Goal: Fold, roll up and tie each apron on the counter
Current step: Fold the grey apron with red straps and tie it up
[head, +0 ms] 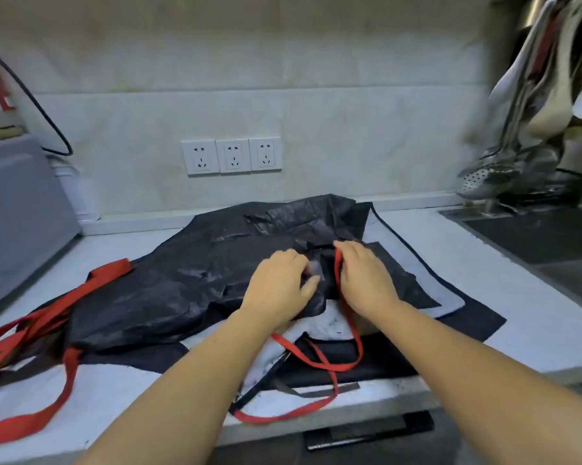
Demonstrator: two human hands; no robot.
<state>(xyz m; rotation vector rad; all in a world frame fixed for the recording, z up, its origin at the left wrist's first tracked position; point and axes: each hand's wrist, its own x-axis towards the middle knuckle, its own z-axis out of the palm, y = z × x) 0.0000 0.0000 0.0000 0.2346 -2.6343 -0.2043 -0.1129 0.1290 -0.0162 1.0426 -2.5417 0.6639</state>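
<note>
Seemingly mid-tie: gripping the bunched, crinkled black fabric apron (182, 280) on the white counter (534, 297) with the left hand (277, 286) to steady it, pinching its thin red strap (337, 270) with the right hand (366, 280) for wrapping.

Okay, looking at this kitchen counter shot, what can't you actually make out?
Head view only.
Crumpled black apron: the part under the left hand and right hand is covered, so any knot is unseen.
Thin red strap: its end vanishes under the right hand.
Wide red straps: cut off by the left edge.
Hanging metal utensils: blurred.
</note>
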